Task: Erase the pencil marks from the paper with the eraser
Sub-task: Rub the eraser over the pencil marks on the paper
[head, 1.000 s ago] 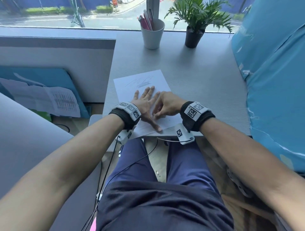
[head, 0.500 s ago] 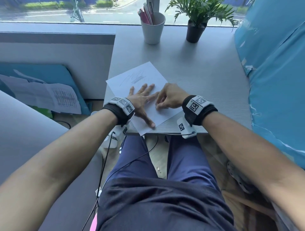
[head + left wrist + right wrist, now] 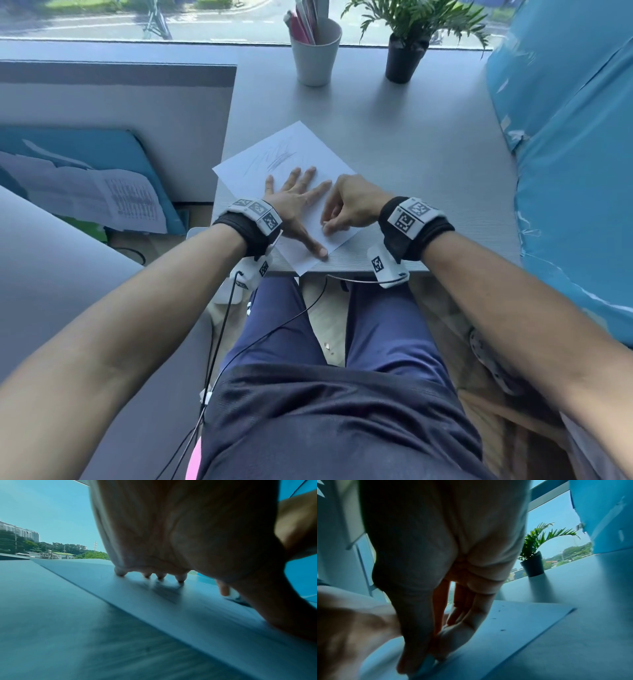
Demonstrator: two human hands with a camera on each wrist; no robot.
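A grey desk (image 3: 394, 144) is seen running to a window, with a sheet of paper (image 3: 318, 157) laid askew near its front edge, one corner reaching that edge. Pencil marks (image 3: 274, 158) are scribbled on the paper's far half. A cup (image 3: 315, 54) and a potted plant (image 3: 404, 51) are stood side by side at the desk's far edge. The left hand (image 3: 294, 202) is pressed flat on the paper's near half, fingers straight and spread, thumb stretched toward the front corner; in the left wrist view its fingertips (image 3: 180, 578) are seen touching the sheet. The right hand (image 3: 349, 205) is curled just beside it over the paper's near right edge, and a small white eraser (image 3: 233, 593) is pinched in its fingertips against the sheet, largely hidden from the head view.
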